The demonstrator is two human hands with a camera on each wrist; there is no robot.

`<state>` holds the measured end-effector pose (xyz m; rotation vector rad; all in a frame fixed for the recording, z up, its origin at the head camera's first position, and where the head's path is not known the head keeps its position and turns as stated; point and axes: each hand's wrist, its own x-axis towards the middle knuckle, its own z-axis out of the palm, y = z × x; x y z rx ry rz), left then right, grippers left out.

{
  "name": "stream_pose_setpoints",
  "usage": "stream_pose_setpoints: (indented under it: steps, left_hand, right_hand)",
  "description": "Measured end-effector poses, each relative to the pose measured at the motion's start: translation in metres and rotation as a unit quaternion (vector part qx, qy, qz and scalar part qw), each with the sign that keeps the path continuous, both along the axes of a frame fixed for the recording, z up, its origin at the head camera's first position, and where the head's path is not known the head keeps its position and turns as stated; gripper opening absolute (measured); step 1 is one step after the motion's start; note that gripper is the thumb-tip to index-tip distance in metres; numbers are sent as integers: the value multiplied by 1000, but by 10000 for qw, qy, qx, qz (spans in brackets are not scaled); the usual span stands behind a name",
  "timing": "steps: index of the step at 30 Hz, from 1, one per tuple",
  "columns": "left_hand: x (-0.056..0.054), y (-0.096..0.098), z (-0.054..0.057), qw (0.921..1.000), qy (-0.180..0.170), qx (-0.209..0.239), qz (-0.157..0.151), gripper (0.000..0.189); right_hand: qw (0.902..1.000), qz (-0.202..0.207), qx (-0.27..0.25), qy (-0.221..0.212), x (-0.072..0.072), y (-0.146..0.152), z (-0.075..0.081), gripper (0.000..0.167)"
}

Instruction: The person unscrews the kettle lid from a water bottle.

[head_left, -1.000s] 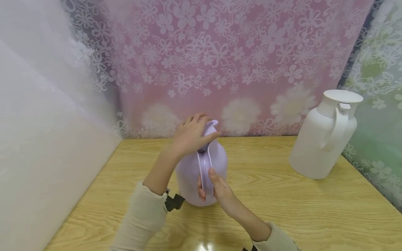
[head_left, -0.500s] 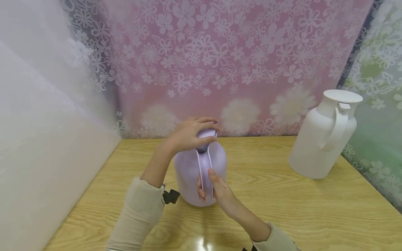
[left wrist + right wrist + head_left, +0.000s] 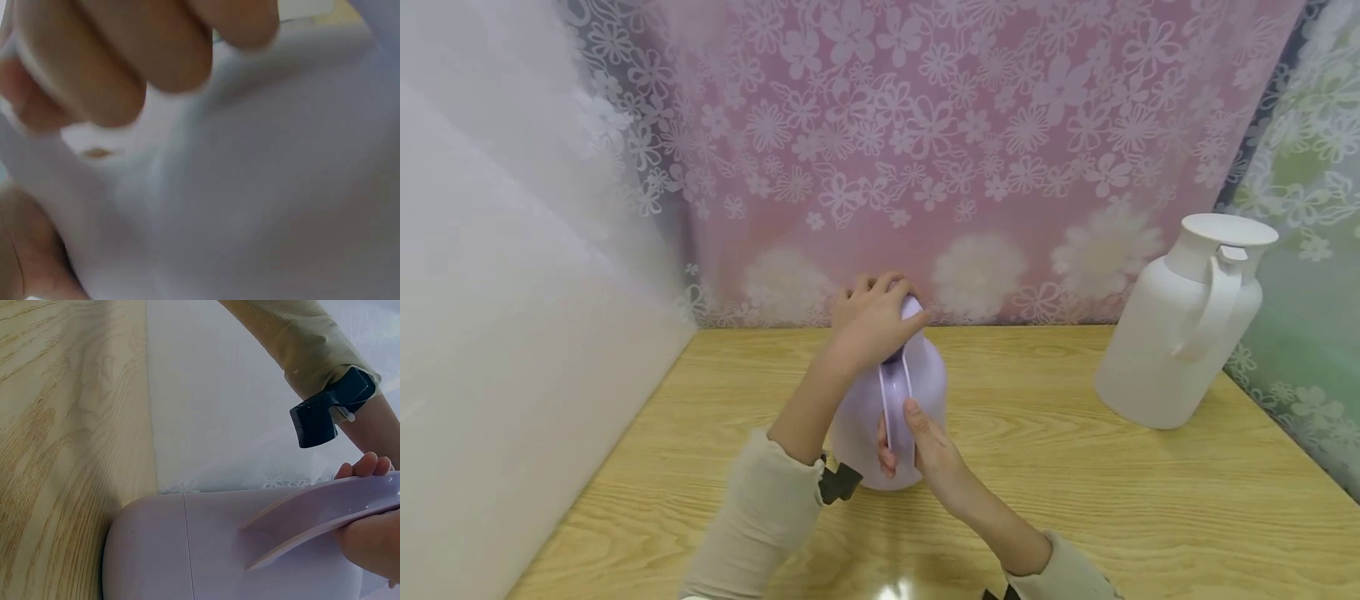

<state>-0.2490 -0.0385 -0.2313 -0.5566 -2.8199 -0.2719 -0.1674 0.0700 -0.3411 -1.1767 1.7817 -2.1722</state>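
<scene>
A lilac thermos jug (image 3: 929, 379) stands upright on the table in the head view, its handle (image 3: 896, 396) toward me. My left hand (image 3: 867, 327) grips the lid (image 3: 912, 307) from above, thumb on the near right side and fingers over the far side, covering most of it. Close up in the left wrist view, the fingers (image 3: 169, 47) bend over the pale, blurred jug top. Lower down, my right hand (image 3: 942, 468) is wrapped round the handle. In the right wrist view the jug's side (image 3: 156, 550) and the curved handle (image 3: 306, 515) show, with fingertips past its edge.
A white thermos jug (image 3: 1172, 342) with a flat lid stands at the right of the wooden table (image 3: 1037, 500). A flowered pink curtain (image 3: 970, 150) hangs behind, and a whitish sheet (image 3: 542, 250) lines the left. A black wrist mount (image 3: 331, 409) sits at the left cuff.
My left hand turned over the lid, fingers swinging rightward half a second ago, then back to pointing away now. My right hand has kept its hold on the handle. The head view shifted slightly.
</scene>
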Motion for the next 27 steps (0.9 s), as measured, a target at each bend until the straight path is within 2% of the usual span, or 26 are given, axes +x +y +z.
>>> stream_pose_setpoints:
  steps: [3, 5, 8, 10, 13, 16, 18, 21, 24, 27]
  left_hand:
    - [3, 11, 0, 9984, 30, -47, 566, 50]
    - [4, 15, 0, 9967, 46, -94, 807, 53]
    - [5, 17, 1, 9959, 17, -97, 901, 57]
    - [5, 13, 1, 9970, 5, 4, 768, 61]
    - [5, 3, 1, 9990, -23, 319, 308, 67]
    - [2, -12, 1, 9970, 175, 526, -540, 60]
    - [-2, -22, 1, 9900, 387, 535, -1246, 51]
    - [-11, -33, -3, 9725, 619, 506, -2185, 41]
    - [-17, -40, -7, 9596, 625, 567, -2683, 40]
    - [-17, -41, -10, 9564, 634, 667, -2772, 43]
  right_hand:
    - [10000, -22, -24, -61, -1, 0, -1, 54]
    - [10000, -20, -34, -91, -1, 0, -1, 54]
    - [9999, -4, -37, -101, 0, 0, -1, 54]
    - [9999, -17, -37, -117, 0, -1, -1, 54]
    - [10000, -41, 6, -79, 1, -1, -1, 55]
    - [10000, -20, 49, -25, 1, -1, -1, 55]
    - [10000, -8, 86, 17, 1, -1, 0, 55]
    - [9999, -29, 137, 17, 0, 0, 0, 55]
    - [9998, -53, 190, -6, 0, 1, 0, 54]
    - [9998, -35, 176, -25, 0, 1, 0, 54]
